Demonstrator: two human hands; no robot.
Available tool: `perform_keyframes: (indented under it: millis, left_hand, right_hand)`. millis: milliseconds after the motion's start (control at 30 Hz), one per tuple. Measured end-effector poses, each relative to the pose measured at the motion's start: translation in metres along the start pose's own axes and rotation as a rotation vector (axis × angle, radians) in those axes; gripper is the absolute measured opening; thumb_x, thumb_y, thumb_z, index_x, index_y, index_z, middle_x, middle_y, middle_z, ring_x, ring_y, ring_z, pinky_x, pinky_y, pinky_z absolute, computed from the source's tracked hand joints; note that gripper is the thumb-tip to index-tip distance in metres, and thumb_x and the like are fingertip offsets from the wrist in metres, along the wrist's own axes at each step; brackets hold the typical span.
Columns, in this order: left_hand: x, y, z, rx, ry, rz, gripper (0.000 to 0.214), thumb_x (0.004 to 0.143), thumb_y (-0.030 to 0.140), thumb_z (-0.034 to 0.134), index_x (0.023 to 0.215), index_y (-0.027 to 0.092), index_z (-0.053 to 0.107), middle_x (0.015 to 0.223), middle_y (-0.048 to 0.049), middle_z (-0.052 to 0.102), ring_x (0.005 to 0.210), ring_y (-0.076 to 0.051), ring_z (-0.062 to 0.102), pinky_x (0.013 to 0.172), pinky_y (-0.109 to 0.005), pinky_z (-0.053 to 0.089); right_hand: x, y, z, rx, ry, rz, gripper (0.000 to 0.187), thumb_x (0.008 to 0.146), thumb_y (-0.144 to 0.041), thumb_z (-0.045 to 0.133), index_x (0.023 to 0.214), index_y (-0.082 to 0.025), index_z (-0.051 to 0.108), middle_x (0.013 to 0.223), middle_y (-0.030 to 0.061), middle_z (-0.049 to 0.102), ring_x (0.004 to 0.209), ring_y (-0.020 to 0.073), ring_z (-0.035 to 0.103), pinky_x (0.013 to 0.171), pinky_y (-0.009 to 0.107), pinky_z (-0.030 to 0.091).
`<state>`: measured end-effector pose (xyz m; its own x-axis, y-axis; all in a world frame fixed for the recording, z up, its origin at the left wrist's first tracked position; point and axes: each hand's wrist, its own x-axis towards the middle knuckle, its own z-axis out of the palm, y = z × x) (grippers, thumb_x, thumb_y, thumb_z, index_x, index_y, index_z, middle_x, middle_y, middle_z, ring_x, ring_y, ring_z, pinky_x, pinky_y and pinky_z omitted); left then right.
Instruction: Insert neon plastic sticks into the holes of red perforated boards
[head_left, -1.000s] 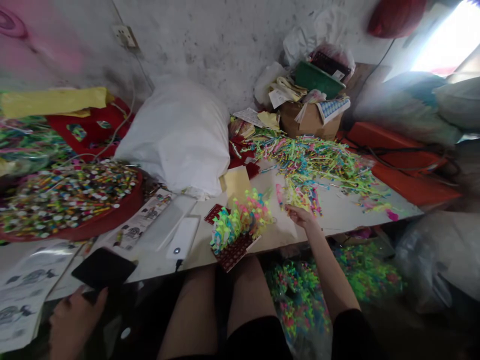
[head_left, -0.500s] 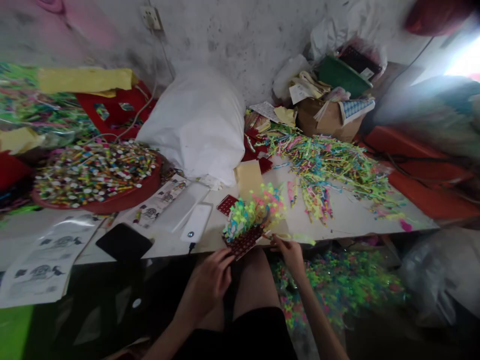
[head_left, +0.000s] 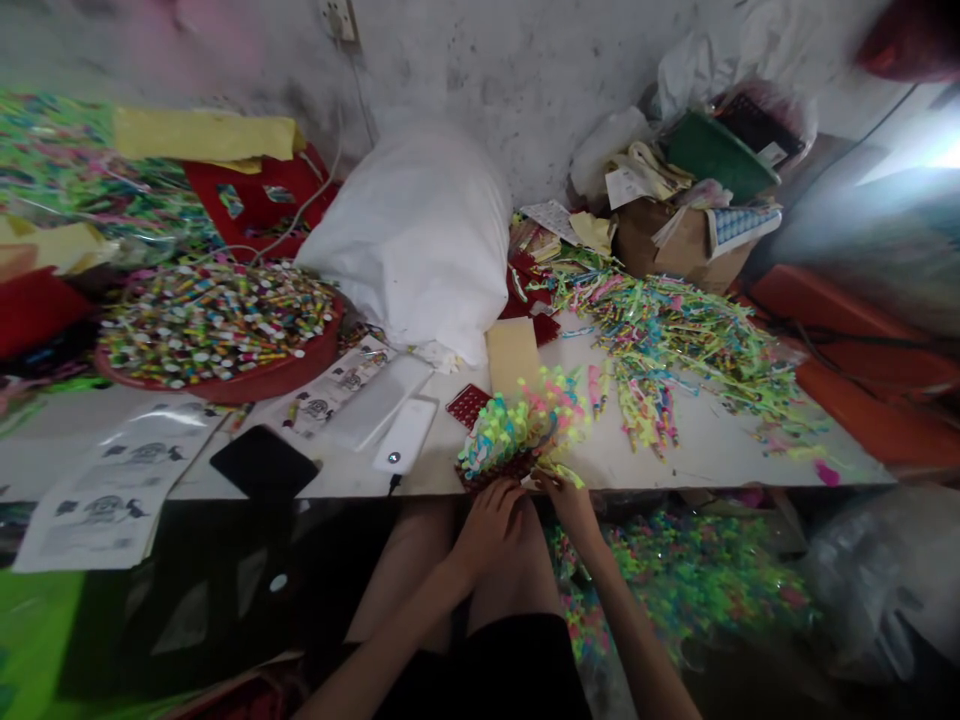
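At the table's near edge, my left hand (head_left: 491, 522) is closed with bent fingers at the near side of a dark red patterned card (head_left: 480, 474), partly hiding it. A bunch of yellow, green, blue and pink frilly pieces (head_left: 499, 435) stands on this card. Just to the right, my right hand (head_left: 571, 508) pinches a slim piece with a yellow-green end (head_left: 562, 474); its other end comes close to my left fingertips. Behind the bunch lie a smaller red dotted card (head_left: 468, 404) and a tan paper pad (head_left: 513, 355).
A red basin (head_left: 300, 372) heaped with small coloured sticks stands left. A white sack (head_left: 412, 240) rests against the wall. Colourful stringy pieces (head_left: 660, 320) are piled right. A white power bank (head_left: 405, 434), black pouch (head_left: 264, 462) and printed sheets (head_left: 124, 480) lie left along the table.
My left hand has moved right and up along the card, closer to my right hand. The yellow-green end in my right hand has swung nearer the bunch. The view has shifted slightly left.
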<state>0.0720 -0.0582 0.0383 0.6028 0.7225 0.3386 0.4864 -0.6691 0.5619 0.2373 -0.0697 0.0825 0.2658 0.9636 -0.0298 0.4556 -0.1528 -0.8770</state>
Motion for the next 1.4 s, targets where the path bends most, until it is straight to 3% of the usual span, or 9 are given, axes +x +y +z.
perform_keyframes:
  millis: [200, 433, 700, 833, 1133, 1300, 1400]
  left_hand:
    - [0.003, -0.001, -0.003, -0.01, -0.023, -0.036, 0.034, 0.085, 0.015, 0.043, 0.119, 0.017, 0.048, 0.123, -0.0095, 0.053, 0.118, -0.022, 0.047, 0.102, -0.045, 0.04]
    - [0.014, -0.004, 0.002, -0.025, -0.006, -0.056, 0.04, 0.087, 0.017, 0.042, 0.127, 0.015, 0.041, 0.125, -0.0107, 0.052, 0.118, -0.022, 0.047, 0.101, -0.044, 0.04]
    - [0.029, -0.001, 0.003, 0.028, -0.044, -0.084, 0.05, 0.088, 0.017, 0.041, 0.137, 0.015, 0.032, 0.135, -0.0131, 0.044, 0.122, -0.025, 0.044, 0.101, -0.044, 0.039]
    - [0.031, -0.001, 0.002, 0.061, -0.055, -0.098, 0.054, 0.088, 0.017, 0.041, 0.14, 0.018, 0.028, 0.135, -0.0128, 0.045, 0.119, -0.025, 0.047, 0.099, -0.044, 0.04]
    - [0.029, 0.002, 0.006, 0.189, -0.013, -0.067, 0.053, 0.089, 0.017, 0.039, 0.14, 0.022, 0.029, 0.131, -0.0108, 0.049, 0.117, -0.024, 0.048, 0.097, -0.041, 0.04]
    - [0.03, 0.001, 0.013, 0.241, -0.042, -0.077, 0.055, 0.087, 0.013, 0.037, 0.14, 0.02, 0.028, 0.127, -0.0107, 0.053, 0.117, -0.024, 0.048, 0.097, -0.041, 0.04]
    - [0.026, -0.003, 0.019, 0.232, -0.057, -0.076, 0.062, 0.084, 0.009, 0.037, 0.143, 0.02, 0.021, 0.132, -0.0106, 0.049, 0.122, -0.023, 0.044, 0.098, -0.039, 0.039]
  right_hand:
    - [0.007, -0.007, 0.001, -0.041, -0.04, 0.074, 0.024, 0.081, -0.033, 0.05, 0.086, -0.021, 0.07, 0.082, 0.0066, 0.072, 0.077, 0.0224, 0.066, 0.069, 0.031, 0.05]
    - [0.016, -0.025, 0.003, -0.505, 0.008, 0.145, 0.034, 0.087, -0.038, 0.046, 0.078, -0.017, 0.072, 0.075, 0.0111, 0.071, 0.073, 0.0234, 0.065, 0.064, 0.028, 0.042]
    - [0.014, -0.033, 0.008, -0.681, 0.026, 0.172, 0.035, 0.091, -0.038, 0.042, 0.087, -0.019, 0.07, 0.079, 0.0117, 0.071, 0.074, 0.0219, 0.065, 0.06, 0.026, 0.038]
    - [0.01, -0.024, 0.004, -0.64, -0.008, 0.129, 0.038, 0.089, -0.045, 0.042, 0.084, -0.02, 0.07, 0.076, 0.0098, 0.071, 0.073, 0.0228, 0.065, 0.058, 0.026, 0.037]
    - [-0.001, 0.019, -0.017, -0.243, 0.037, 0.111, 0.039, 0.085, -0.051, 0.042, 0.073, -0.022, 0.065, 0.061, 0.0025, 0.066, 0.06, 0.0183, 0.062, 0.056, 0.025, 0.04]
    - [0.017, 0.048, -0.037, 0.0, 0.133, 0.207, 0.049, 0.079, -0.063, 0.041, 0.073, -0.018, 0.061, 0.066, 0.005, 0.066, 0.053, 0.0167, 0.059, 0.049, 0.025, 0.041]
    - [0.04, 0.058, -0.053, -0.04, 0.2, 0.206, 0.045, 0.083, -0.057, 0.037, 0.076, -0.018, 0.059, 0.07, 0.005, 0.065, 0.053, 0.0152, 0.058, 0.049, 0.024, 0.04]
